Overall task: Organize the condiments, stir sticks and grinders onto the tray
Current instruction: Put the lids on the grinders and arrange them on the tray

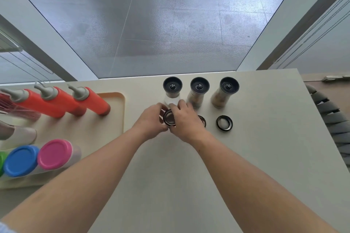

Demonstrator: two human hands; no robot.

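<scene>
- Both hands are grasping one black ring: the left hand is curling its fingers round the ring's left edge, and the right hand is pinching its right edge.
- The ring is lying roughly flat, its opening facing up, just in front of the left grinder. Whether it is touching the table is hard to tell, since fingers are covering its rim.
- The left grinder is standing upright, long axis vertical, black knobbed head on top. Its base is partly hidden behind the fingertips.
- To its right, the middle grinder and the right grinder are standing the same way.
- In front and to its right, a second ring is peeking out from behind the right hand, and a third ring is lying flat in full view.
- Well left of that grinder, the tray is holding three orange squeeze bottles with their grey nozzles uppermost.
- It is also holding a pink-lidded jar and a blue-lidded jar.
- Red stir sticks are being cut off by the frame edge.
</scene>
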